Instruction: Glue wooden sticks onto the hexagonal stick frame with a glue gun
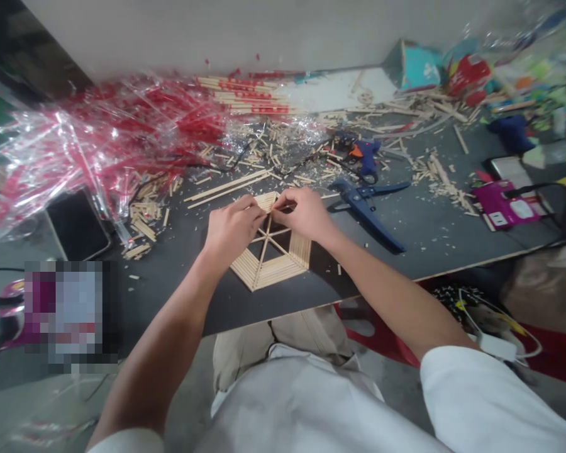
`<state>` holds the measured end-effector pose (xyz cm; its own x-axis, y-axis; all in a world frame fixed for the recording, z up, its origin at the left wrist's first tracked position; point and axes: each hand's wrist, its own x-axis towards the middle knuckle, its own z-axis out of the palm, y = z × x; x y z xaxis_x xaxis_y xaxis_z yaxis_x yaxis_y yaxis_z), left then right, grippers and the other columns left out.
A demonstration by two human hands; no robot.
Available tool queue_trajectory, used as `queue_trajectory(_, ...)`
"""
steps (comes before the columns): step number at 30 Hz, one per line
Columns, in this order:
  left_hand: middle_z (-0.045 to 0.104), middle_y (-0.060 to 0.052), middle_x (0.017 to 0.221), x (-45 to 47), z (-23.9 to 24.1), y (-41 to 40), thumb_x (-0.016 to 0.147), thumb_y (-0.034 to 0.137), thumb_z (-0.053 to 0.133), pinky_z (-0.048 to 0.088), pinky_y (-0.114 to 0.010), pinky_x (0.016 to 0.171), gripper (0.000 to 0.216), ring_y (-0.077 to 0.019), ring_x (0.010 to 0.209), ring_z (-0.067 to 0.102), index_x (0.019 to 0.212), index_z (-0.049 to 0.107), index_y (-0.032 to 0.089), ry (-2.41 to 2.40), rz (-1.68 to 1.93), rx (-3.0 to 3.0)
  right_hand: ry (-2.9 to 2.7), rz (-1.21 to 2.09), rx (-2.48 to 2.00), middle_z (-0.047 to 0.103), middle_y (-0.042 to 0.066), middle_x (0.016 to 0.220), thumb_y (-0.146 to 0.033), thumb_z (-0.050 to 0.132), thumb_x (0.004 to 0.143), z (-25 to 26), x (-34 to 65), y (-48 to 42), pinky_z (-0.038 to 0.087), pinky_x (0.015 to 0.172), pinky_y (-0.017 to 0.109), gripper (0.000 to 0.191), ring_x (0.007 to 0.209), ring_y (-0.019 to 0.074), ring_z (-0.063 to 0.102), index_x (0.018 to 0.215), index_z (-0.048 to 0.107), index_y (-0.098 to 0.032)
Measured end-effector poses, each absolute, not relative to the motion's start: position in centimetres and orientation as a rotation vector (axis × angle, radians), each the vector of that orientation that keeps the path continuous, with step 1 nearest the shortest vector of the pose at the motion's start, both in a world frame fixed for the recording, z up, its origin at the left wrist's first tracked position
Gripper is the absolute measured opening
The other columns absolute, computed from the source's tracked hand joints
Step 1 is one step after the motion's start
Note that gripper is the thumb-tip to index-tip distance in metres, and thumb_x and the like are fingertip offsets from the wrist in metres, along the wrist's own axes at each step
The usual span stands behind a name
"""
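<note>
Fingers of left hand and right hand pinch pale wooden-stick hexagon frame — seems light, brittle, best gripped by rim.

White short-sleeved shirt, beige trousers; left hand and right hand bare

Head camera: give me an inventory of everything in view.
hexagon: one, pale wood, table centre
long sticks: two, pale, behind the left hand
offcuts: many, pale, scattered at the back
wrappers: heap, clear and red, back left
cutter: one, blue, right of the hexagon
glue gun: one, blue and orange, behind the cutter
phone: one, black, left
box: one, magenta, right
table: one, dark grey
left hand: fingers pinching at the hexagon's hub
right hand: fingers pinching at the hub
</note>
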<state>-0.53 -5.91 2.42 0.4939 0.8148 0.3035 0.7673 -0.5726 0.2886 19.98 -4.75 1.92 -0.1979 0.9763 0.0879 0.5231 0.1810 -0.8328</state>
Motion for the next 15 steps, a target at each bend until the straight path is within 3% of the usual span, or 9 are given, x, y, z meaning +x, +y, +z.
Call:
queue_trajectory(7,0.078,-0.008,0.1,-0.07,2.22,-6.12,0.108,0.031,0.054,0.046,-0.033,0.066,0.029,-0.0205,0.087,0.069,0.095,0.079,0.023,1.43,0.699,2.788,-1.829,0.912,-1.423,0.079,0.006,0.083,-0.023,0.077,0.082,2.21,19.96,-4.89,0.055,0.08,0.037,0.011,0.082,0.0214,0.074,0.075,0.07,-0.021)
queue_trajectory(15,0.072,-0.008,0.086,-0.01,2.11,-6.07,0.112,0.026,0.046,0.043,-0.035,0.066,0.037,-0.0207,0.083,0.063,0.085,0.071,0.02,1.324,0.59,2.932,-1.886,0.834,-1.42,0.08,0.005,0.086,-0.021,0.077,0.084,2.15,19.9,-4.85,0.054,0.091,0.04,0.008,0.087,0.0221,0.074,0.078,0.072,-0.021)
